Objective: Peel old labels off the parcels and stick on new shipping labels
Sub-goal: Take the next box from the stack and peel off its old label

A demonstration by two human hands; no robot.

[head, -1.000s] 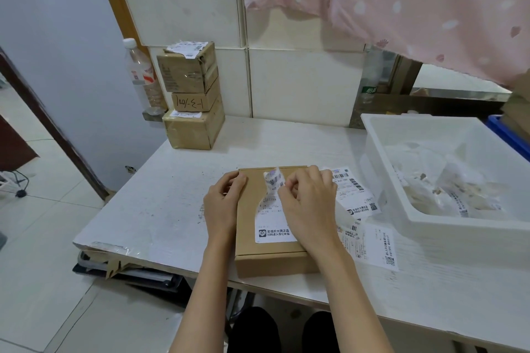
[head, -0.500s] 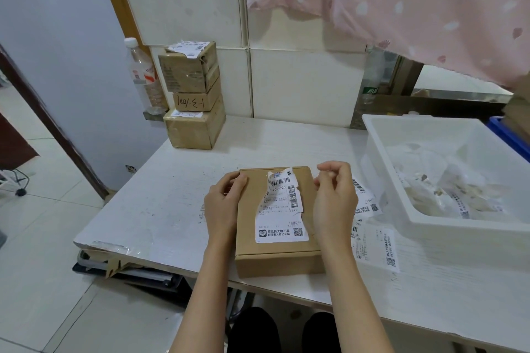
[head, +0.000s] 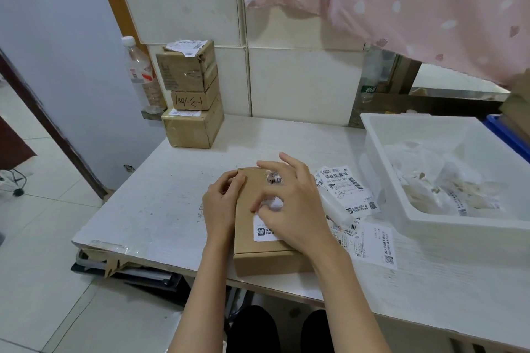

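pinching the half-peeled old label (head: 265, 231) mid-sheet, the right hand (head: 295, 209) has come back down onto the brown parcel (head: 248, 209) after lifting clear 0.5 s ago; the left hand (head: 220, 203) grips the parcel's left edge at the table (head: 160, 203) front. the peel looks set to resume.

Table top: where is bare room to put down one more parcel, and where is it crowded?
Bare room lies on the table between the stack of three boxes and the parcel, and behind the parcel toward the tiled wall. It is crowded between the parcel and the white bin, where loose labels lie.
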